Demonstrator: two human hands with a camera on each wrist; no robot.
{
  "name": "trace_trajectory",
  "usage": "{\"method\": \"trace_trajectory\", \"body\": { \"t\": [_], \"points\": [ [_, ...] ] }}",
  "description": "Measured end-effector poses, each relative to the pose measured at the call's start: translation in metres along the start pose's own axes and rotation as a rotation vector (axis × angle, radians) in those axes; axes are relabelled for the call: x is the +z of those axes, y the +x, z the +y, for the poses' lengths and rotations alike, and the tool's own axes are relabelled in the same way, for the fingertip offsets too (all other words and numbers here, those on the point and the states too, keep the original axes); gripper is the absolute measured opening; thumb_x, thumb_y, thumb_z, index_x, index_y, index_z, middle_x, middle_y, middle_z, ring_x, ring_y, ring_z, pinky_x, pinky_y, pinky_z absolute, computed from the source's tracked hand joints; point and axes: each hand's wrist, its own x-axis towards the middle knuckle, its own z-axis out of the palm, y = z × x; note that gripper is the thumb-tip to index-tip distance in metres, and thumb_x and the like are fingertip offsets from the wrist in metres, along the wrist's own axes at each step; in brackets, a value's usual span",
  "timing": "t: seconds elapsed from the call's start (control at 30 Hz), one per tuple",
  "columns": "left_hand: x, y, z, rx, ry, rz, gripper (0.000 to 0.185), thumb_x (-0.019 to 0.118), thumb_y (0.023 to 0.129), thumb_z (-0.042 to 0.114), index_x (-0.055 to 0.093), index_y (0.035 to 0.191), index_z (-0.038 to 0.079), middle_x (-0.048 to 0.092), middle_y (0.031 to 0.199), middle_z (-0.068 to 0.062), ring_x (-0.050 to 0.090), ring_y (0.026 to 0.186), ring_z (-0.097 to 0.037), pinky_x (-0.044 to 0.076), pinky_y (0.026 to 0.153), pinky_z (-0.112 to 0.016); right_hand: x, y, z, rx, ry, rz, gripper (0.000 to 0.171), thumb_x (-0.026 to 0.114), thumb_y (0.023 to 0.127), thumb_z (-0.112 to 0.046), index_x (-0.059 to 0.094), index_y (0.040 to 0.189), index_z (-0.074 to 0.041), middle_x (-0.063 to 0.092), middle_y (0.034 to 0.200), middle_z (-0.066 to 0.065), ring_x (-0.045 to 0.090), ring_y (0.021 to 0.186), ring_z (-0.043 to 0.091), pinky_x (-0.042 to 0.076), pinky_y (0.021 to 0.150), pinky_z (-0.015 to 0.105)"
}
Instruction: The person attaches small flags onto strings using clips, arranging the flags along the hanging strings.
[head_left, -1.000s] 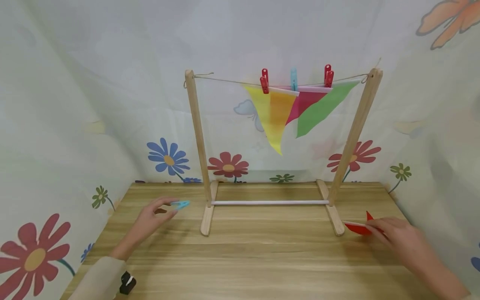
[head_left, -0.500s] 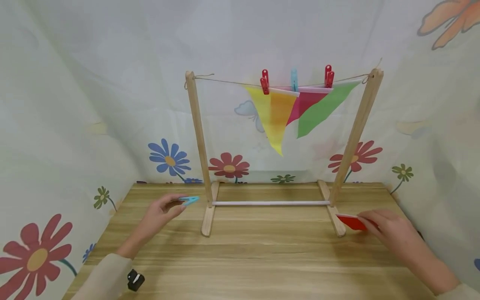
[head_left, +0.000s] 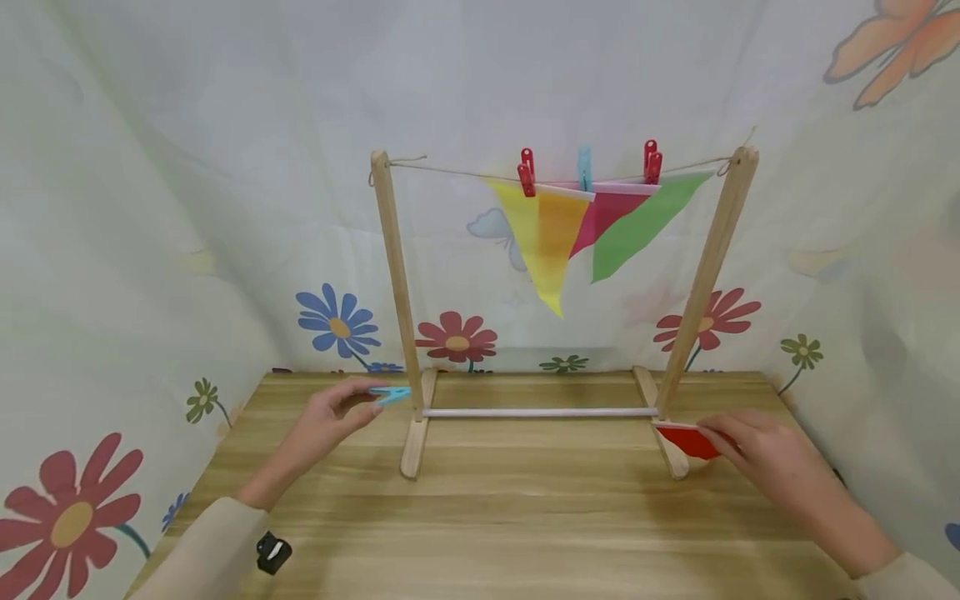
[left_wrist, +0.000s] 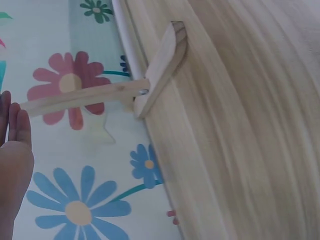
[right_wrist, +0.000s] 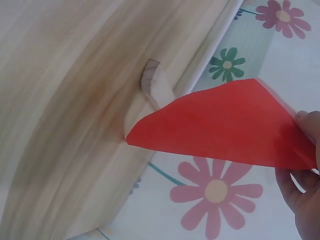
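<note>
The left hand [head_left: 330,421] pinches a blue clothespin [head_left: 392,394] by its tail, jaws pointing at the wooden rack [head_left: 395,275], while the right hand [head_left: 757,454] grips a red paper pennant [head_left: 686,439] flat by one edge just above the table [head_left: 517,517], beside the rack's right foot. Three pennants already hang pegged on the string [head_left: 450,169], leaving its left stretch bare. Compared with a second ago, both hands have moved inward toward the rack's feet, and the pennant is lifted off the table.
</note>
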Motion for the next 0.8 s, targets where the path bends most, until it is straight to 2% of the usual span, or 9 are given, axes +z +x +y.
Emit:
{"method": "trace_trajectory", "body": {
  "t": [0.1, 0.23, 0.4, 0.57, 0.8],
  "points": [
    [-0.001, 0.004, 0.010, 0.011, 0.013, -0.016, 0.033, 0.069, 0.098, 0.015, 0.065, 0.130, 0.007, 0.065, 0.125, -0.011, 0.064, 0.108, -0.014, 0.049, 0.095, -0.015, 0.001, 0.004, -0.002, -0.021, -0.002, 0.021, 0.072, 0.029, 0.104, -0.061, 0.078, 0.096, -0.009, 0.074, 0.084, 0.000, 0.071, 0.073, 0.018, 0.059, 0.066, 0.041],
    [-0.003, 0.013, 0.025, 0.059, 0.009, -0.053, 0.032, 0.068, 0.099, 0.012, 0.065, 0.130, 0.007, 0.065, 0.126, -0.010, 0.064, 0.110, -0.015, 0.050, 0.098, -0.019, 0.001, 0.009, -0.005, -0.033, -0.007, 0.041, 0.072, 0.028, 0.104, -0.061, 0.078, 0.095, -0.008, 0.074, 0.083, 0.001, 0.071, 0.072, 0.019, 0.059, 0.064, 0.041],
    [-0.007, 0.028, 0.052, 0.139, 0.000, -0.097, 0.032, 0.067, 0.098, 0.006, 0.065, 0.130, 0.004, 0.066, 0.122, -0.009, 0.066, 0.107, -0.020, 0.052, 0.095, -0.020, 0.000, 0.017, -0.009, -0.063, -0.005, 0.052, 0.073, 0.029, 0.104, -0.061, 0.078, 0.095, -0.008, 0.074, 0.082, 0.003, 0.071, 0.071, 0.020, 0.060, 0.061, 0.041],
    [-0.013, 0.044, 0.082, 0.205, 0.058, -0.120, 0.031, 0.069, 0.097, 0.007, 0.066, 0.128, 0.008, 0.067, 0.121, -0.006, 0.067, 0.109, -0.019, 0.054, 0.093, -0.021, -0.003, 0.029, -0.012, -0.086, 0.004, 0.069, 0.071, 0.030, 0.104, -0.060, 0.077, 0.094, -0.008, 0.073, 0.081, 0.002, 0.069, 0.069, 0.018, 0.060, 0.059, 0.038],
    [-0.023, 0.061, 0.114, 0.273, 0.157, -0.085, 0.032, 0.071, 0.094, 0.001, 0.067, 0.126, 0.007, 0.066, 0.121, -0.005, 0.067, 0.109, -0.017, 0.052, 0.095, -0.019, -0.012, 0.050, -0.020, -0.083, 0.023, 0.046, 0.070, 0.030, 0.103, -0.061, 0.077, 0.102, -0.009, 0.074, 0.088, 0.001, 0.070, 0.075, 0.016, 0.061, 0.062, 0.038]
  ]
}}
